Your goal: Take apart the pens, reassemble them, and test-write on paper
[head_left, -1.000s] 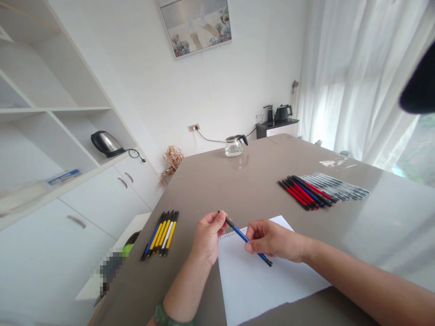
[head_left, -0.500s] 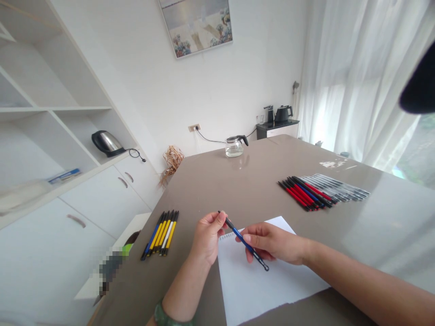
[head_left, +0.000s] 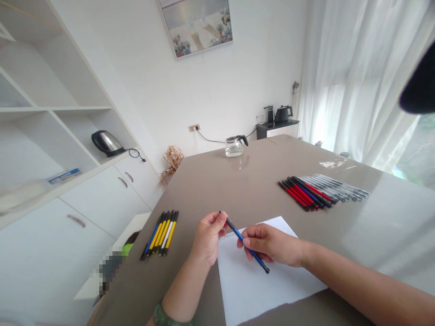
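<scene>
A blue and black pen (head_left: 237, 231) is held slanted above a white sheet of paper (head_left: 261, 280). My left hand (head_left: 208, 237) pinches the pen's upper black end. My right hand (head_left: 272, 244) is closed round the pen's blue barrel, with the tip poking out below it. On the table to the left lies a small row of yellow, blue and white pens (head_left: 161, 233). To the right lies a larger row of red, blue and black pens (head_left: 311, 190) beside several clear ones.
The brown table (head_left: 217, 185) carries a glass coffee pot (head_left: 234, 146) at its far edge. White shelves with a kettle (head_left: 106, 143) stand on the left. Curtains hang on the right. A blurred object sits low beside the table's left edge.
My right hand has slid a little up the pen toward my left hand, and the pen's tip now points lower over the paper. My left hand has stayed put.
</scene>
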The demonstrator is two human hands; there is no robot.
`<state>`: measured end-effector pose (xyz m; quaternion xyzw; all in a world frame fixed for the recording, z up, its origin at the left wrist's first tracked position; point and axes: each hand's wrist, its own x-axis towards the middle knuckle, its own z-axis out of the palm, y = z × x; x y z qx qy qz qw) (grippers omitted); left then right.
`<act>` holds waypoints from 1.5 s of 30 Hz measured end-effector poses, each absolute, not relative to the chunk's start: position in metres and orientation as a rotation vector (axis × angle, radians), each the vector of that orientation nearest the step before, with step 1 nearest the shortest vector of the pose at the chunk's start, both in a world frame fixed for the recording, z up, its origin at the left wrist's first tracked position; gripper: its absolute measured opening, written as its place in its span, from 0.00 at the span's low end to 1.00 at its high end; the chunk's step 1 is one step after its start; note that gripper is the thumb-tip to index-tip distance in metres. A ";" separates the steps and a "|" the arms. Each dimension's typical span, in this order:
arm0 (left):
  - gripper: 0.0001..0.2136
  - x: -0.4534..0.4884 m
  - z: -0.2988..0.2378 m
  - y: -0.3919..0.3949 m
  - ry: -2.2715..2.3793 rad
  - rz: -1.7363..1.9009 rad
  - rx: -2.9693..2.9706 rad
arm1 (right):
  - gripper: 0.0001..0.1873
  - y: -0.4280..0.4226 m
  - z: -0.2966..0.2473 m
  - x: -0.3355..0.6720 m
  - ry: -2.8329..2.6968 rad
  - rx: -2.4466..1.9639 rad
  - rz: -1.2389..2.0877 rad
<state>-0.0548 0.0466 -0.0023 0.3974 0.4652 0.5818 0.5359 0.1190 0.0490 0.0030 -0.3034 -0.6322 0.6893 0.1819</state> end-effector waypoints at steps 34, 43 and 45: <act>0.11 -0.055 -0.001 0.044 1.029 1.183 1.048 | 0.14 0.050 0.004 0.119 -1.733 -0.840 1.940; 0.14 -0.053 0.004 0.041 1.040 1.235 1.097 | 0.14 0.050 0.006 0.119 -1.723 -0.876 1.935; 0.14 -0.051 0.004 0.039 1.047 1.210 1.148 | 0.15 0.050 0.007 0.119 -1.715 -0.837 1.926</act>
